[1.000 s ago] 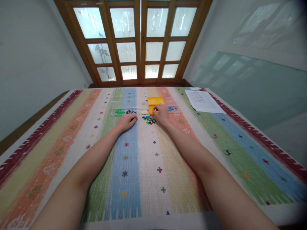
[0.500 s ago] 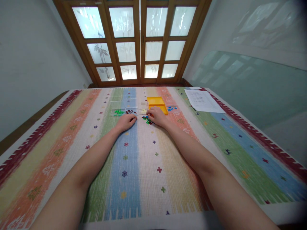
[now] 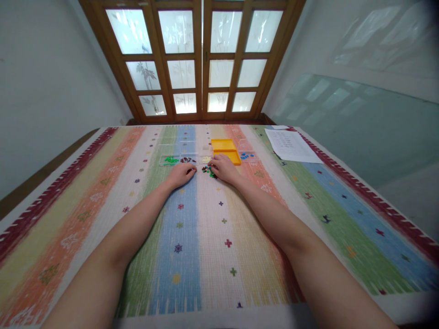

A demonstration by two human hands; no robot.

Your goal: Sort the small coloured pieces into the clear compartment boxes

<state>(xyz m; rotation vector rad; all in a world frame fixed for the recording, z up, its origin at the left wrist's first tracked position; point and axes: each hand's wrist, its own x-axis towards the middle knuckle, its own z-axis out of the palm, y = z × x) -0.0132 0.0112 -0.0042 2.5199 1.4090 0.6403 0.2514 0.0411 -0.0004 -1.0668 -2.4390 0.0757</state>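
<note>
**Your right hand (image 3: 224,169) is now working at the mixed pile (image 3: 205,170), no longer over the yellow box (image 3: 224,145) like a second ago**

Your left hand isn't really moving, btw. Going left to right, the first clear box (image 3: 162,163) is already holding green pieces (image 3: 170,160), and the one beside it is holding dark reddish pieces (image 3: 188,160). Your left hand is resting on the cloth (image 3: 209,256) just in front of those, fingers curling in toward the thumb; I can't tell if the tips are meeting or pinching anything.

Next, a small box is showing pale yellowish bits (image 3: 206,159). In front of it, the leftover pile is lying loose on the cloth, greens and darks mixing together, so you're clearly not finishing just yet. Your right fingers are bending down at its edge and hiding part of it; can't tell if they're closing on a piece.

The yellow box is standing open behind that hand, which is partly blocking it. Far right of the row, blue pieces (image 3: 245,156) are already sitting in another clear box.
</note>
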